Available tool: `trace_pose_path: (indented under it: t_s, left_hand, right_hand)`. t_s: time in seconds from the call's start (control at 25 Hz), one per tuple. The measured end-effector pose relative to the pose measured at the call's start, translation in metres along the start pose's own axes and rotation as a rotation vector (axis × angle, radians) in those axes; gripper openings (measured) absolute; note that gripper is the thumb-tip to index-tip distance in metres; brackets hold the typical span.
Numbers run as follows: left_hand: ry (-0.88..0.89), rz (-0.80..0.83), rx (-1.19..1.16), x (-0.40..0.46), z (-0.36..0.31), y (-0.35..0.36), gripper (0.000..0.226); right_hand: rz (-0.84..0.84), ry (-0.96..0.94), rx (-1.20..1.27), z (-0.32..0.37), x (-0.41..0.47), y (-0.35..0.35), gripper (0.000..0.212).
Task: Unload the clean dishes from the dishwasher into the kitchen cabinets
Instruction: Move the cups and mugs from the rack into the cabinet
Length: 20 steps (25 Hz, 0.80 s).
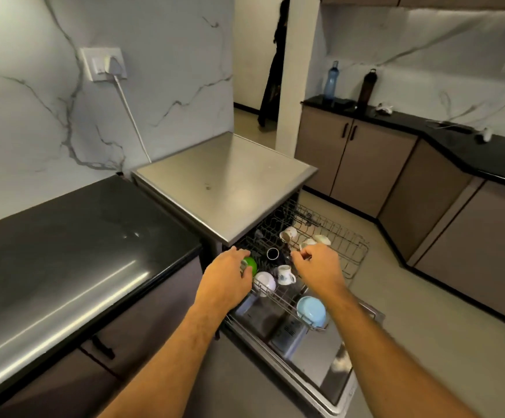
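Dishwasher [227,188] found open, door [320,366] dropped flat, upper rack [347,251] drawn fully out over it. All positions below taken from that rack.

Still loaded on the rack: green cup [251,264] at the left edge; white bowl [265,281] upturned just beside it toward the front; dark tumbler [272,254] upright near the middle; floral mug [285,274] just in front of the tumbler; three pale cups toward the back right, namely a floral cup [288,235] tipped on its side and two more [320,239] behind the right hand; light blue bowl [310,310] at the front right corner. Lower rack not visible.

Left hand [230,277] curled over the green cup, fingers wrapped on its side, apparently gripping. Right hand [317,267] bunched, fingertips pinching something small at the rack's centre; what exactly cannot be told, possibly a cup handle or a wire.

Black countertop [79,251] left of the rack bare of dishes. Cabinet doors [350,158] beyond the rack, across the floor, all closed.

Assessment: unloading barely begun. Nothing seen put away, rack near full, first pick apparently in hand. Remaining: lifting out every listed item, opening a cabinet, stowing.
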State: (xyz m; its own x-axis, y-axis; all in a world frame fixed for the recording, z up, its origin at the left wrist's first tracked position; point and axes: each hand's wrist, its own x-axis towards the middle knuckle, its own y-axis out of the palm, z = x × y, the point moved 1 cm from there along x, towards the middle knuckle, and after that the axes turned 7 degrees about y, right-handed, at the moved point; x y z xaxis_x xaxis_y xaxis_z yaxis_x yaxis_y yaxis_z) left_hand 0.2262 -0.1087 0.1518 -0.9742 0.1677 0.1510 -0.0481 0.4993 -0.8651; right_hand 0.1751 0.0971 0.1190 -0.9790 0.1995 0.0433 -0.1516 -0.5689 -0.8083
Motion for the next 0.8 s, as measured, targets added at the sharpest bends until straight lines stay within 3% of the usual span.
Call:
trace_pose_path:
  t_s: [0.56,0.8]
  left_hand:
    - [-0.083,0.102,-0.053,0.069,-0.122,0.142,0.044]
    - [-0.263,0.193,-0.067,0.091,-0.112,0.177,0.056]
  right_hand:
    - [0.139,0.057,-0.042,-0.193,0.082,-0.064,0.03]
    - [0.239,0.142,0.05,-0.235,0.121,-0.04,0.024]
